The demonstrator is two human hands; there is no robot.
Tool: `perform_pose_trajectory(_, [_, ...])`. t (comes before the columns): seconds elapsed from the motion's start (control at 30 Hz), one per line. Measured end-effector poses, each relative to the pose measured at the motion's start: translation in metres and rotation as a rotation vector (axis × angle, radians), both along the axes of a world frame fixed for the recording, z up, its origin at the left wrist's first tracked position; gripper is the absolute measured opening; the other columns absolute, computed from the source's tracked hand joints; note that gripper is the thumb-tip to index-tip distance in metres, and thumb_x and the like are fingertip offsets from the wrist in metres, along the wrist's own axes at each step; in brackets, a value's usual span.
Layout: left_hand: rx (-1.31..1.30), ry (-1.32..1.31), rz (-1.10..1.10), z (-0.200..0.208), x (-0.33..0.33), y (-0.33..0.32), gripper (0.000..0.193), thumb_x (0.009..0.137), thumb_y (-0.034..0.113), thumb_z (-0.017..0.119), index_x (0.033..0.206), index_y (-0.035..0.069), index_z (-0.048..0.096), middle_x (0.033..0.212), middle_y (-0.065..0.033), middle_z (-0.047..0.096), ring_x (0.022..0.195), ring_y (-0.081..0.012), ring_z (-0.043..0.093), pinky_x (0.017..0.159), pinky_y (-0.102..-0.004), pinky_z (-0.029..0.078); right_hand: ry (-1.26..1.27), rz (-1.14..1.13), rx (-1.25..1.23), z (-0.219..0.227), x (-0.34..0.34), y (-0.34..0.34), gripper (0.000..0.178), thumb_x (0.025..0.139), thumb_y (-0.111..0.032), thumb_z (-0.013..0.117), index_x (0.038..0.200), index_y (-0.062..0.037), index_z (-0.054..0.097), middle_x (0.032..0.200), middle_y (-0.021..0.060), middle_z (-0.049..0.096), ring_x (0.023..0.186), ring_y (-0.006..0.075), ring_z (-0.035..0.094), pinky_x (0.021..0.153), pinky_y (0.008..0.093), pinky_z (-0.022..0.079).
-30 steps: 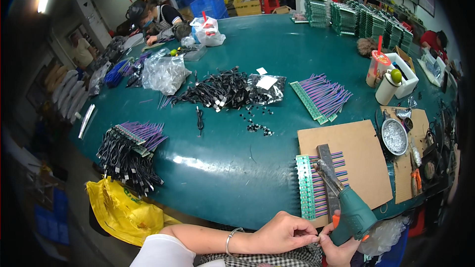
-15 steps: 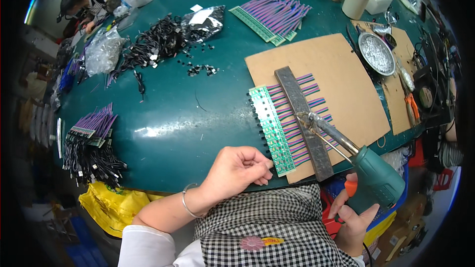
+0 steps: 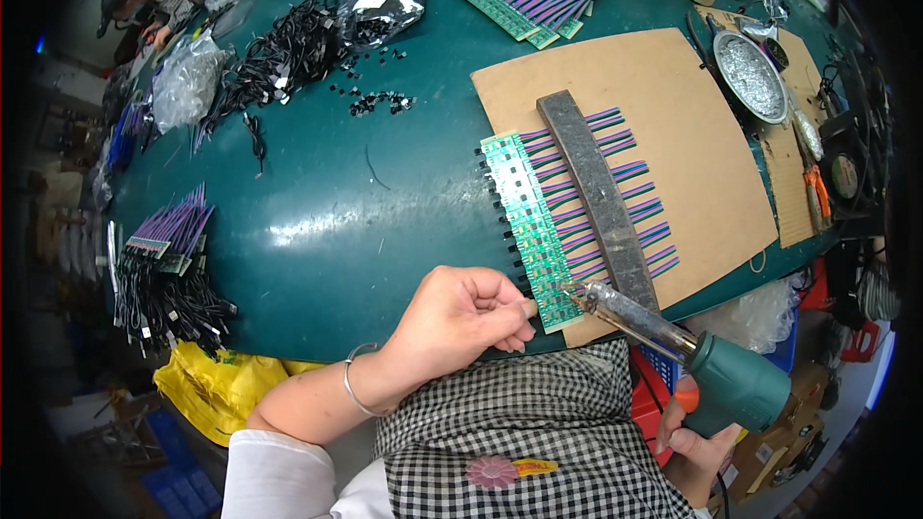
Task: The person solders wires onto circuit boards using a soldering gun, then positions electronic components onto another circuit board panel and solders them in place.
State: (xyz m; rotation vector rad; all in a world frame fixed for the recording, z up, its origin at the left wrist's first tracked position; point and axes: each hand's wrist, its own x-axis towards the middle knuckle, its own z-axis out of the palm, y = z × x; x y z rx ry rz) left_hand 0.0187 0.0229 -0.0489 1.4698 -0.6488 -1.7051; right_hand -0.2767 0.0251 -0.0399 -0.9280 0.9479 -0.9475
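A strip of green circuit boards [image 3: 524, 216] lies on a cardboard sheet [image 3: 716, 135], with small black parts along its left edge. Purple, green and black wires run right from it, under a dark flat bar [image 3: 596, 192]. My left hand [image 3: 471, 319] is closed in a pinch at the strip's near left corner; what its fingertips hold is hidden. My right hand [image 3: 697, 447] grips a green soldering gun [image 3: 735, 384] with an orange trigger. The gun's tip is over the strip's near right edge, at the wires; whether it touches cannot be told.
More wired boards [image 3: 500, 5] lie at the far side. Black cables [image 3: 279, 53] and small black parts [image 3: 380, 101] are spread at the far left. A bundle of finished cables [image 3: 168, 274] hangs over the left edge. A metal dish [image 3: 750, 77] stands right; a person [image 3: 159, 0] works far left.
The soldering gun has moved from above the bar, left and nearer, to the strip's near end. My left hand stays pinched by the corner. The whole view has shifted slightly.
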Motion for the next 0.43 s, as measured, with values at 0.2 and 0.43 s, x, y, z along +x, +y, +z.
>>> perform_pose_trajectory(0.2, [-0.004, 0.011, -0.038, -0.0015, 0.0023, -0.001, 0.014, 0.085, 0.009, 0.06, 0.081, -0.004, 0.06, 0.073, -0.0095, 0.065, 0.063, -0.0118, 0.062, 0.06, -0.0227, 0.053, 0.049, -0.011, 0.039, -0.0037, -0.0037, 0.0076, 0.052, 0.064, -0.002, 0.074, 0.103, 0.0124, 0.044, 0.057, 0.0111, 0.051, 0.04, 0.0182, 0.051, 0.035, 0.0261, 0.045])
perform_pose_trajectory(0.43, [-0.009, 0.02, -0.036, -0.0006, 0.002, -0.0005, 0.013, 0.086, 0.009, 0.06, 0.082, -0.004, 0.06, 0.073, -0.009, 0.065, 0.064, -0.012, 0.063, 0.06, -0.0228, 0.053, 0.072, 0.023, 0.013, -0.0052, -0.0011, 0.0038, 0.048, 0.065, -0.003, 0.074, 0.101, 0.0109, 0.045, 0.066, 0.0146, 0.053, 0.042, 0.0198, 0.053, 0.036, 0.0286, 0.046])
